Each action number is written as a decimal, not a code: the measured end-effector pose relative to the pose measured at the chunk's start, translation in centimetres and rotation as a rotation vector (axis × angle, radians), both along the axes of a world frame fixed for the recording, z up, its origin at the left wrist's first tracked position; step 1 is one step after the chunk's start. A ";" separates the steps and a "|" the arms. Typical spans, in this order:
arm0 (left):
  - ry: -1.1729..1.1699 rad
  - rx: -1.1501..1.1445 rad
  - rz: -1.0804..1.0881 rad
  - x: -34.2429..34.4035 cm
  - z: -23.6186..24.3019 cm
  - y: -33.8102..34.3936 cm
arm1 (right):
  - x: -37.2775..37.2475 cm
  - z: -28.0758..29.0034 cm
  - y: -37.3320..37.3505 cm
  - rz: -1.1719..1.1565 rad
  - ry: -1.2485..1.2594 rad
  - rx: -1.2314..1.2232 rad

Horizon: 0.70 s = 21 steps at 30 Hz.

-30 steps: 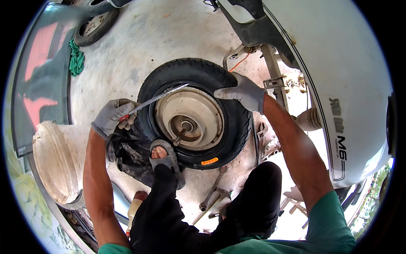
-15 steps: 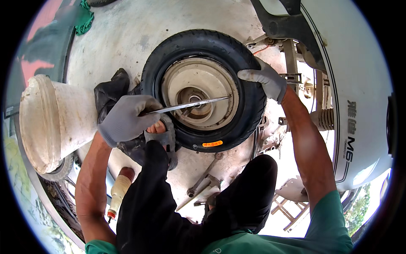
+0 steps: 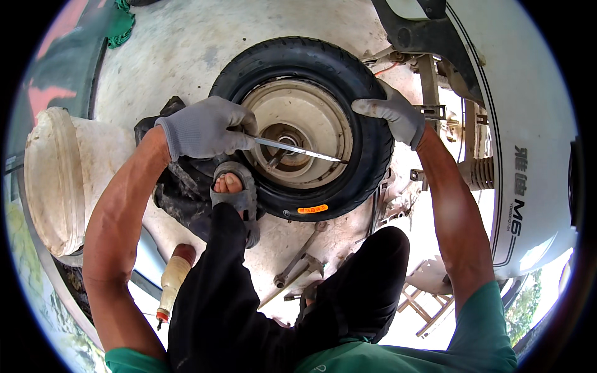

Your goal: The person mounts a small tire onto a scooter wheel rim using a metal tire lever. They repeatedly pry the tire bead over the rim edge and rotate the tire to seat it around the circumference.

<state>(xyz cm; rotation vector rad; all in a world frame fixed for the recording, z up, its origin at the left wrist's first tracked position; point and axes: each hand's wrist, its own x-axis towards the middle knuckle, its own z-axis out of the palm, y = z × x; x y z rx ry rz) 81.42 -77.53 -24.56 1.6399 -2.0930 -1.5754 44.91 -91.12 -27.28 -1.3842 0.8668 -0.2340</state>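
Observation:
A black tyre [image 3: 367,163] sits around a cream metal wheel hub [image 3: 264,99] in front of me, with an orange label low on its sidewall. My left hand [image 3: 208,127], in a grey glove, is closed around one end of a flat metal tyre lever [image 3: 295,148]. The lever crosses over the hub, and its far tip is at the right inner edge of the tyre. My gloved right hand [image 3: 397,117] grips the tyre's right side, thumb across the sidewall; its other fingers are partly hidden behind the tread.
A dirty white bucket [image 3: 102,180] lies at the left, near a bottle [image 3: 174,280] with a red cap. My sandalled foot [image 3: 233,193] touches the tyre's lower left. A wrench [image 3: 300,256] lies below the tyre. At the right stands a white vehicle body [image 3: 535,112] with exposed frame parts.
My left hand has moved up and to the right with the lever. The lever's tip has swung downward, from the hub's right side to the tyre's inner edge. My right hand stays on the tyre.

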 end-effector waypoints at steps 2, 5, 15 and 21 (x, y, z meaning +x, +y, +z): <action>-0.117 -0.124 -0.108 -0.3 -0.6 -0.2 | 0.2 0.4 0.2 0.002 0.003 -0.025; -0.253 -0.356 -0.214 -1.1 -1.2 0.1 | 0.4 0.7 0.2 -0.031 0.017 0.000; -0.380 -0.238 -0.099 -2.8 -0.1 0.5 | 0.2 -0.1 -0.1 -0.096 -0.011 0.090; -0.302 -0.201 -0.151 -2.3 -0.9 -0.4 | 0.4 0.6 -0.1 -0.062 0.017 0.067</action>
